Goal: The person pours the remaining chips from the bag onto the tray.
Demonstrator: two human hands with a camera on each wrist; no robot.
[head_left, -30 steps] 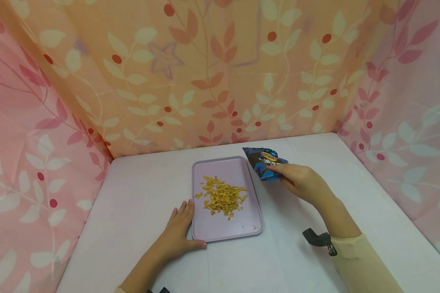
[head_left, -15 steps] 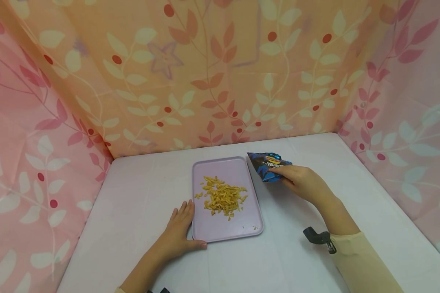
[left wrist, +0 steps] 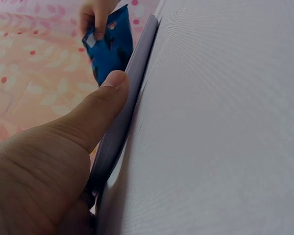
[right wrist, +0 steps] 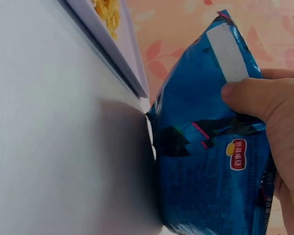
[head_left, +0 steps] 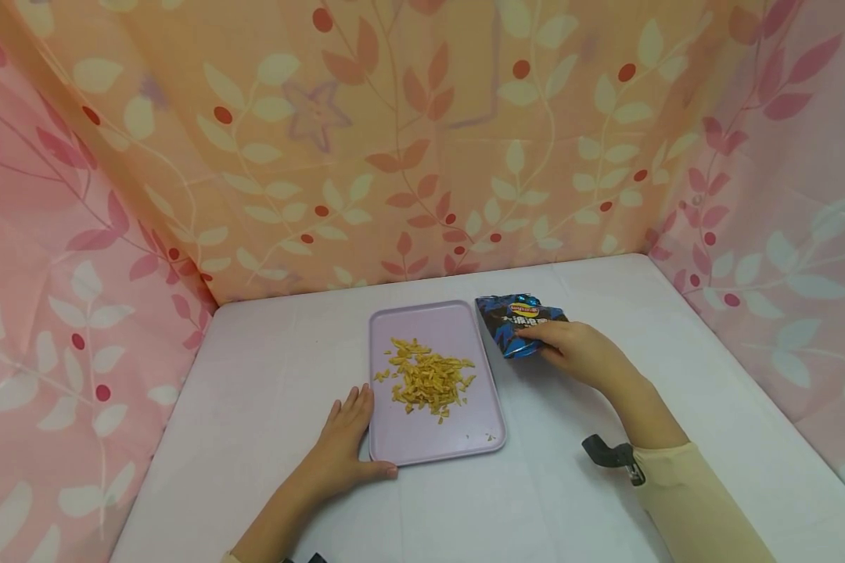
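Observation:
A blue and black chip bag is pinched by my right hand, just beyond the tray's right edge in the head view. In the right wrist view my thumb presses the bag's blue back, near a white strip; its lower edge is close to the table. Broken yellow chips lie heaped on the lilac tray. My left hand rests at the tray's near left corner, fingers spread along the left side and thumb at the near edge. The left wrist view shows that thumb against the rim.
A white cloth covers the table. Floral curtains hang behind and on both sides. A few crumbs lie near the tray's lower right corner. A black wrist mount sticks out from my right sleeve.
My right hand has brought the bag slightly to the right and lower, away from the tray, and the bag has turned a little. My left hand, the tray and the chips have stayed put.

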